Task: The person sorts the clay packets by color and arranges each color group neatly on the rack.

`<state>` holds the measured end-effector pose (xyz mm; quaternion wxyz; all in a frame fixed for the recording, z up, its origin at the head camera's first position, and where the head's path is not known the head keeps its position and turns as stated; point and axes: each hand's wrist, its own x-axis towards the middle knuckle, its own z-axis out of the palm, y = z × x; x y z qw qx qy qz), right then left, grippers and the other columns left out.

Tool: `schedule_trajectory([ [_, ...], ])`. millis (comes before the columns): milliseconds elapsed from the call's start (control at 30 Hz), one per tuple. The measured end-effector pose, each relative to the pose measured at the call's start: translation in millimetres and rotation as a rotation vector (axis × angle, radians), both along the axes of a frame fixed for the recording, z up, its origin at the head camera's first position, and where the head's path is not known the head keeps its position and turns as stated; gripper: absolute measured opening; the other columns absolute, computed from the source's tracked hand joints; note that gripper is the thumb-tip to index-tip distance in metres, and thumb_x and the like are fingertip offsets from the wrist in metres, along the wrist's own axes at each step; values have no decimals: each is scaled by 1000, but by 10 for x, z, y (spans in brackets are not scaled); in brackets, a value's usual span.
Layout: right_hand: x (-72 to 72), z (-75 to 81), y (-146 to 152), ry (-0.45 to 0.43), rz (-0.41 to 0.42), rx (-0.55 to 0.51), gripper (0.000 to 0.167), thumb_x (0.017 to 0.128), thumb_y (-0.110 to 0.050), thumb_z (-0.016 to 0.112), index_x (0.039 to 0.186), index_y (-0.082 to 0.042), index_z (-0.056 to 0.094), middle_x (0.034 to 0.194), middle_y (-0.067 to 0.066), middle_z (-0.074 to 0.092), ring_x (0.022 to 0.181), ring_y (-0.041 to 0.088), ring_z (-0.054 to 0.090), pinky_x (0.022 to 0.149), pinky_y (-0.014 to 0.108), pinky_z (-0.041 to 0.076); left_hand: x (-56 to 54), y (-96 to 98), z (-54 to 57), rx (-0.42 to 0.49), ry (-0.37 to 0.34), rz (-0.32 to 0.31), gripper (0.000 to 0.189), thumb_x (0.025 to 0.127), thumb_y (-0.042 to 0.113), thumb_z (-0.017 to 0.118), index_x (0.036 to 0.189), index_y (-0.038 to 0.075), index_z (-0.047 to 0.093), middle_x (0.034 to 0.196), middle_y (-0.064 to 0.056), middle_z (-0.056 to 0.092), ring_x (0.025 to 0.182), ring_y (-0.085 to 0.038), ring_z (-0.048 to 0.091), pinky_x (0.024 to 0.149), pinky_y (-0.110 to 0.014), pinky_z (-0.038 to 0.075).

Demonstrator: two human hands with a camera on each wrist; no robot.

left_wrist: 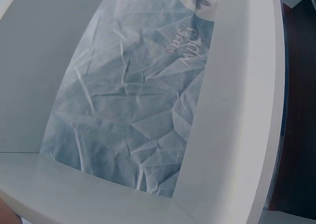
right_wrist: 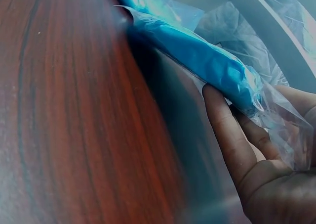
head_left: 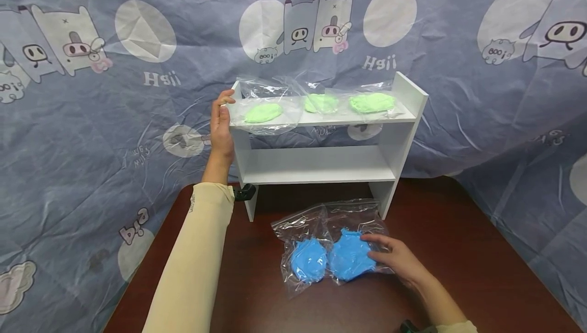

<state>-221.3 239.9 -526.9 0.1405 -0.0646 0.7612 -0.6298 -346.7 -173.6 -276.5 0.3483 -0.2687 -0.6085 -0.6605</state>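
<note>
My left hand grips the upper left side panel of a small white shelf, fingers bent at its top edge. Only a bit of that hand shows in the left wrist view, at the shelf's corner. Two clear zip bags, each with a flattened blue clay-like lump, lie side by side in front of the shelf: a left bag and a right bag. My right hand holds the right bag by its right edge. In the right wrist view, fingers reach beneath the bag's blue lump.
Three clear bags with pale green lumps lie along the shelf's top board: a left one, a middle one and a right one. The shelf stands on a dark red-brown table. A patterned blue-grey cloth hangs behind.
</note>
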Motion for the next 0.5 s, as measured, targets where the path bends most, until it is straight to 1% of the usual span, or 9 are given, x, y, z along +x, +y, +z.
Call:
schedule_trajectory([
  [67,3,10,4,15,0,0,53,92,-15,71,140,-1,54,145,27,46,78,11,66,68,36,61,0,2,2,0,-2,-2,37,106,8,25,102,31,54,150,-28,38,148,-28,28,122,-37,14],
  [133,4,18,8,44,-2,10,52,92,-15,71,139,0,55,144,27,48,81,9,66,70,34,61,3,4,4,-2,-5,-2,37,106,9,25,102,31,54,150,-28,38,148,-29,28,122,-38,14],
  [300,15,43,30,114,-10,59,49,91,-16,72,136,-1,59,143,26,52,99,6,63,80,26,57,10,1,7,-7,-11,6,36,107,9,25,102,31,53,151,-27,38,149,-29,27,122,-39,14],
  [500,59,117,60,106,-12,69,50,92,-18,72,137,-3,58,144,26,52,99,8,64,78,27,57,-4,-1,-2,-6,-2,-2,36,107,9,25,102,31,54,150,-27,38,148,-29,27,122,-38,14],
])
